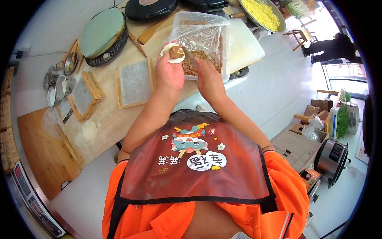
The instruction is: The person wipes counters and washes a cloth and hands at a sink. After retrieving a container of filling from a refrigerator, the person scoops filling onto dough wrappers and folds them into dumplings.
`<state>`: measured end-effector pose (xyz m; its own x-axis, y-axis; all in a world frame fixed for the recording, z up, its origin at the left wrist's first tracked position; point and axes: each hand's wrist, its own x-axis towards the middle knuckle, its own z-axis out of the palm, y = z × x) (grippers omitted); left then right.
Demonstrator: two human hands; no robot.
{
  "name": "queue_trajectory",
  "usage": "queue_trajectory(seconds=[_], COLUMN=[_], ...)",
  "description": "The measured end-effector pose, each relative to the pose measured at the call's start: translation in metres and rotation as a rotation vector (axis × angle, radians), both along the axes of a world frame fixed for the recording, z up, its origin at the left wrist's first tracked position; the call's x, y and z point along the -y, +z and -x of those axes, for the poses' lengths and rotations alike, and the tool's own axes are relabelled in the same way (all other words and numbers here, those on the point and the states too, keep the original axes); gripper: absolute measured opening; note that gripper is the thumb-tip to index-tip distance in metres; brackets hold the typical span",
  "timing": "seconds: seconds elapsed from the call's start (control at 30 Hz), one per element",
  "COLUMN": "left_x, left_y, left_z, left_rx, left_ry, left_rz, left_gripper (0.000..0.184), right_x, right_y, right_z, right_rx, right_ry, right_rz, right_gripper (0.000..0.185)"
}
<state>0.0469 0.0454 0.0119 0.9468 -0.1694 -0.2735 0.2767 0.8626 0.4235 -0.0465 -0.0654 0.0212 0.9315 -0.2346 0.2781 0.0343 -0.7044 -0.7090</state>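
Observation:
In my left hand (169,75) a round white dough wrapper (164,51) lies cupped, with a lump of brown filling (176,53) on it. My right hand (211,81) is closed around a thin, flat filling spatula (190,59), whose tip is at the filling on the wrapper. Both hands are over the near side of a clear plastic tub (226,44). Brown minced filling (210,59) shows in the tub, partly under crumpled plastic film (199,36).
A wooden-framed tray (135,83) and a stack of similar frames (85,97) lie left. Behind them stands a green-lidded electric griddle (104,38). A white cutting board (246,46) sits beside the tub, near a pan of yellow crumbs (260,15). A person (334,49) stands far right.

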Motion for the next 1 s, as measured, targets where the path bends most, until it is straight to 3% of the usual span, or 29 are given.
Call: queue_trajectory(seconds=[0.1,0.2,0.23,0.33,0.43,0.7,0.83,0.93,1.0], left_x=[-0.008,-0.016,-0.017,-0.016,-0.013,-0.01,-0.007,-0.01,-0.015], left_y=[0.005,0.016,0.014,0.002,-0.001,0.002,-0.003,-0.005,0.002], left_z=[-0.004,-0.006,-0.006,-0.009,-0.004,-0.002,-0.002,-0.006,-0.008], left_rx=[-0.016,-0.141,-0.135,-0.093,-0.069,-0.037,-0.044,-0.069,-0.089], left_ry=[-0.037,-0.087,-0.1,-0.138,-0.169,-0.214,-0.118,-0.036,-0.044], left_rz=[0.086,0.219,0.206,0.167,0.121,0.124,0.082,0.078,0.111], left_gripper=[0.029,0.026,0.027,0.032,0.032,0.033,0.031,0.03,0.03], right_x=[0.031,0.048,0.047,0.042,0.029,0.022,0.017,0.032,0.032], right_y=[-0.019,0.007,0.016,0.019,0.021,0.02,0.019,-0.007,0.003], right_z=[-0.007,-0.004,-0.001,0.006,0.008,0.005,0.002,-0.005,0.0], right_rx=[-0.398,-0.501,-0.429,-0.077,0.046,-0.002,-0.081,-0.141,-0.104], right_ry=[0.006,0.029,0.003,0.027,0.093,0.11,0.054,-0.054,0.012], right_rz=[0.32,0.365,0.359,-0.025,-0.138,-0.164,-0.169,0.01,-0.097], right_gripper=[0.021,0.026,0.029,0.033,0.033,0.032,0.033,0.035,0.035])
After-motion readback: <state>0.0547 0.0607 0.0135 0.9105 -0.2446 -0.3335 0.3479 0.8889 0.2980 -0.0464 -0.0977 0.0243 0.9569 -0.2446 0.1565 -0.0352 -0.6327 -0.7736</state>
